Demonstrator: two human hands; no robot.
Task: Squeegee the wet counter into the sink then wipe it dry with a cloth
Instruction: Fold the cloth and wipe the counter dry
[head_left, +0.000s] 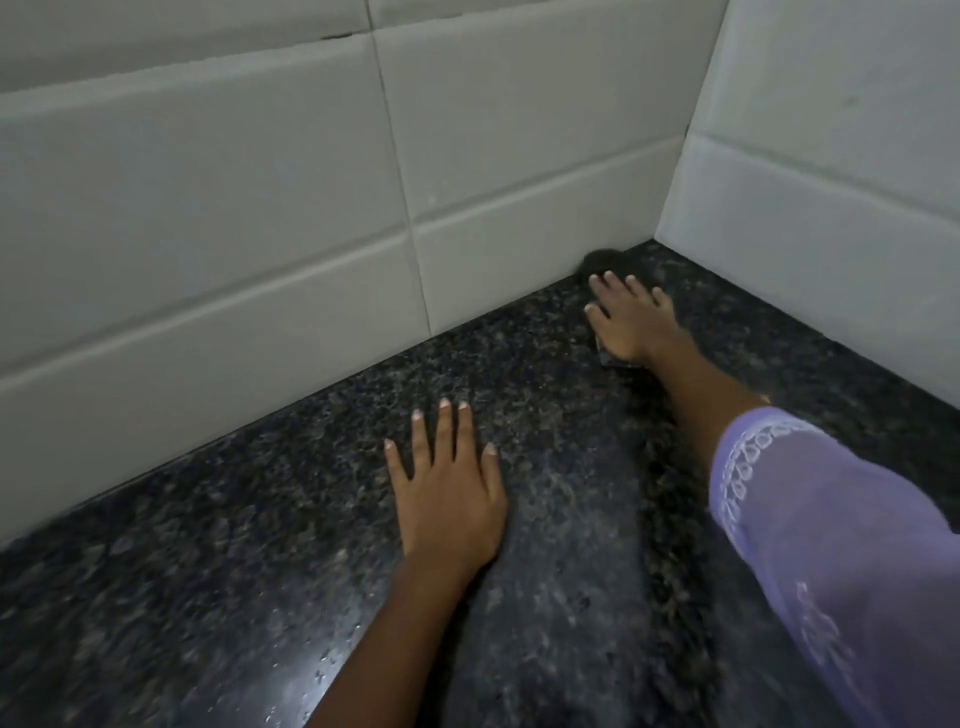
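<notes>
Dark cloth (602, 260), I think, though it's too blurred to rule out the squeegee, sits in the far corner of the counter (545, 519), pinned under my right hand (631, 325), fingers spread flat on it. Left hand (447, 493) lies splayed and empty on the granite, bracing. Droplets near the front edge. I'd keep even pressure, drag from the tiled wall (260, 234) outward in overlapping passes. Sink not in view.

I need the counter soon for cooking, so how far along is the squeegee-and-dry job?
Hard to call anything done: droplets still sit on the near counter. In hand: the right hand presses a dark object, too hidden to identify, in the far corner by the wall tiles, while the left hand lies flat and empty. No sink shows, so the rest of the job seems still ahead.
</notes>
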